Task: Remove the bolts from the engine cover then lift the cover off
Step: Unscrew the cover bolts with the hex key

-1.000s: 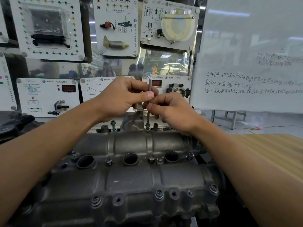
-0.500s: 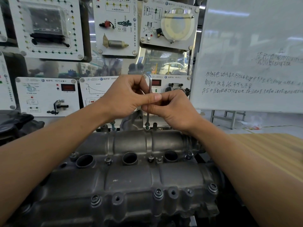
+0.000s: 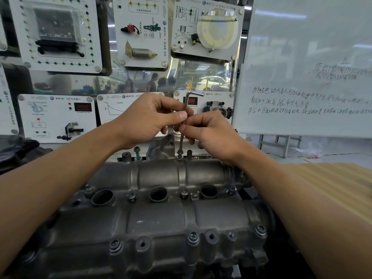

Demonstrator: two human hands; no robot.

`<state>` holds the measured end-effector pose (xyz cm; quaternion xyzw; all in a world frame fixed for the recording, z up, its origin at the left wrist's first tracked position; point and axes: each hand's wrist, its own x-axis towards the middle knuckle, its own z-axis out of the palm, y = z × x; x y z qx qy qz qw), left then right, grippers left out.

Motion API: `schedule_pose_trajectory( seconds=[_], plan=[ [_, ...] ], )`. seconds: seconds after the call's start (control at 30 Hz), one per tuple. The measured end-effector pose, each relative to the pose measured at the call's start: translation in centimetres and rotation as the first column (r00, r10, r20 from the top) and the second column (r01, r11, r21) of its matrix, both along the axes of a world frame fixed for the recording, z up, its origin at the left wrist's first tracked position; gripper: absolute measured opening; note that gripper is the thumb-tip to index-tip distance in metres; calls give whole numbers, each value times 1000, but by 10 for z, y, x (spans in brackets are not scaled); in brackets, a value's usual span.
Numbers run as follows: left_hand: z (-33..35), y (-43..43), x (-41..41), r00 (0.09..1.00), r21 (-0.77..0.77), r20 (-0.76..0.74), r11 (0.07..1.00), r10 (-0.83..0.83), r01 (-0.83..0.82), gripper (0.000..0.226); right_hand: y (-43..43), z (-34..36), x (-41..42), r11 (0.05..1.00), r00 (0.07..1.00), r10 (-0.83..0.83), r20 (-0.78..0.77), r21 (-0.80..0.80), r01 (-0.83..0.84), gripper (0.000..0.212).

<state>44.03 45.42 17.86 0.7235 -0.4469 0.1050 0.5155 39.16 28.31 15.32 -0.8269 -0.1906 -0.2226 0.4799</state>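
Note:
A grey cast engine cover [image 3: 161, 216] fills the lower middle, with three round holes along its centre and several bolts on its edges. An L-shaped hex key [image 3: 187, 101] stands upright with its tip in a bolt [image 3: 179, 154] on the cover's far edge. My left hand [image 3: 147, 119] pinches the key's shaft with thumb and fingers. My right hand [image 3: 211, 133] pinches the same shaft just below, from the right. Another bolt [image 3: 137, 151] stands raised at the far edge to the left.
Behind the engine hang white training panels [image 3: 56, 117] with mounted car parts. A whiteboard [image 3: 306, 77] with handwriting stands at the right. A wooden tabletop [image 3: 332, 184] lies to the right of the engine.
The key's short arm has swung round and now points right. Both hands have shifted their pinch on the shaft, staying over the same far-edge bolt.

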Motion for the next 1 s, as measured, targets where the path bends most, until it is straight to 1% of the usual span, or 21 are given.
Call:
schedule_pose_trajectory(
  seconds=[0.1, 0.27, 0.4, 0.53, 0.7, 0.77, 0.83, 0.9, 1.0],
  plan=[
    [0, -2, 0, 1000, -13, 19, 1000, 16, -16, 12, 2, -1, -2, 1000, 999, -2, 46, 10, 2, 22],
    [1, -2, 2, 998, -10, 46, 999, 39, -39, 4, 2, -1, -2, 998, 992, -25, 126, 54, 19, 15],
    [1, -3, 2, 999, -57, 28, 998, 34, -33, 20, 2, -2, 0, 998, 990, -22, 136, 63, 14, 9],
    [-2, -4, 4, 1000, -84, 16, 996, 9, -7, 24, 2, -3, 0, 999, 987, -5, 160, 41, -1, 4],
    [0, -3, 2, 999, -86, -28, 995, -42, 40, 20, 3, -3, 1, 998, 989, -37, 145, 63, 28, 12],
    [0, -2, 2, 998, -47, -31, 998, -46, 44, 10, 3, -2, 1, 997, 989, -45, 141, 63, 37, 10],
    [0, 0, 3, 998, -29, -36, 998, -54, 53, 14, 3, -2, 1, 997, 990, -49, 135, 61, 41, 10],
    [0, 1, 3, 998, -25, -23, 998, -53, 52, 18, 3, -2, 1, 997, 992, -39, 121, 67, 31, 10],
    [1, 0, 0, 999, -35, 27, 999, -36, 37, 10, 3, -3, 1, 998, 993, -23, 115, 63, 16, 14]
  ],
)
